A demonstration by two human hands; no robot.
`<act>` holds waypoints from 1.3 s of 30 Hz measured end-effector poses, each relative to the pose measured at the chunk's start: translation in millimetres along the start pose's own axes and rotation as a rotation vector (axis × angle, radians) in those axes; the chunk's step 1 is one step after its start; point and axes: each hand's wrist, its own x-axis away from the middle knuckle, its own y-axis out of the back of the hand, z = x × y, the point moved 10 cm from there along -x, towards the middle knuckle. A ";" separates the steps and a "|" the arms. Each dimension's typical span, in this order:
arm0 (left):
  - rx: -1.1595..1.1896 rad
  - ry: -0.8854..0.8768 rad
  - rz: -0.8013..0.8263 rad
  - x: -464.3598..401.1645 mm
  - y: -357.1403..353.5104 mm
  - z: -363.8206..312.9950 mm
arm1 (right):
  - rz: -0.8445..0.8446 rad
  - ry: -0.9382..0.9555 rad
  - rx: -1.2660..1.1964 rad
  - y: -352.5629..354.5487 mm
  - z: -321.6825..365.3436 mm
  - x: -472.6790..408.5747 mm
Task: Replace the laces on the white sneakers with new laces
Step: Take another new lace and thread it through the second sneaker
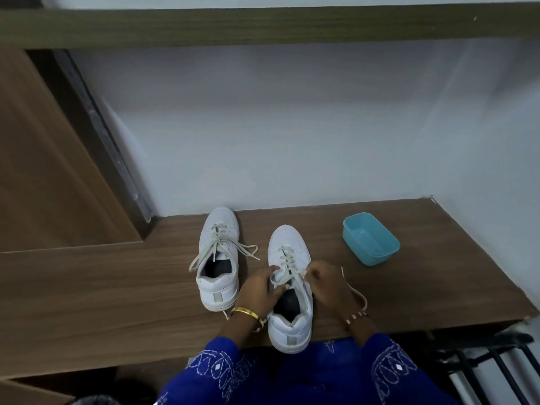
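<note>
Two white sneakers stand side by side on a brown wooden desk (117,282), toes toward the wall. The left sneaker (217,258) is laced, its off-white lace ends trailing loose over both sides. The right sneaker (289,285) stands at the desk's front edge, with its lace (287,255) crossed through the eyelets. My left hand (258,290) pinches the lace at the top eyelets on the left side. On the right side my right hand (328,285) pinches the other part of the lace. A loose lace end (355,293) curls on the desk beyond my right wrist.
A light blue plastic tub (370,238) sits on the desk to the right of the sneakers. A white wall stands behind, a wooden panel (43,171) at the left, and a shelf overhead. A dark rack (482,363) is below the desk at the right.
</note>
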 end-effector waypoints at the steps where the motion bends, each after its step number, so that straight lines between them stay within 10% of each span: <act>1: -0.020 0.008 0.006 -0.5 -0.7 0.6 | -0.041 -0.058 -0.069 11.0 -7.1 0.1; 6: -0.080 0.038 0.004 0.0 -1.5 0.6 | -0.383 -0.261 -0.367 82.2 -53.7 5.1; 13: -0.139 0.054 0.026 2.9 1.9 8.4 | -0.406 -0.176 -0.036 75.3 -47.8 9.8; 17: -0.122 0.109 0.069 2.3 8.4 15.3 | -0.060 -0.134 0.030 23.2 -25.1 8.8; 20: -0.038 0.136 0.021 -0.8 15.9 17.1 | 0.148 -0.297 -0.302 -23.2 -30.8 18.5; 35: 0.931 0.583 0.073 3.8 -4.9 39.2 | -0.010 -0.653 -1.435 -44.9 -36.9 17.1; 39: 0.402 0.325 0.029 -5.4 19.4 32.5 | 0.011 -0.689 -1.452 -50.4 -43.0 15.7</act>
